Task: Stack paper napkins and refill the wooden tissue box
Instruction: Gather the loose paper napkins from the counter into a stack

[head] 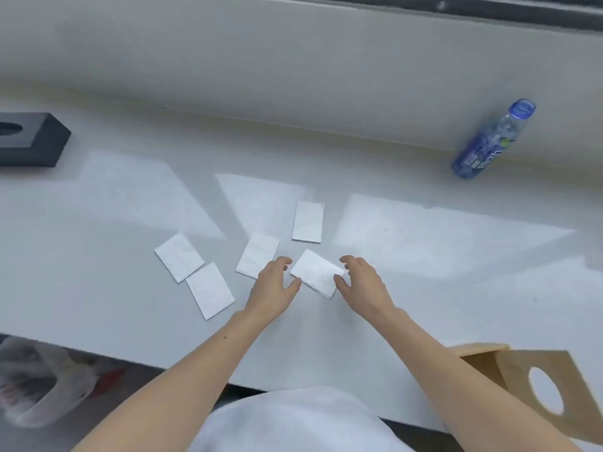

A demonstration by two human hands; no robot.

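Several folded white paper napkins lie spread on the white table. One napkin [316, 271] sits between my hands, with my left hand [273, 288] at its left edge and my right hand [361, 282] at its right edge, fingers spread and touching its sides. Other napkins lie at the far middle [308, 221], at the centre left [257, 255], and two more to the left [178, 257] [210, 290]. The light wooden tissue box [535, 383], with an oval hole in its lid, stands at the near right, partly behind my right forearm.
A black tissue box [29, 138] sits at the far left. A blue plastic bottle [489, 143] stands at the far right by the wall ledge. A plastic bag [39, 383] lies below the table's near left edge.
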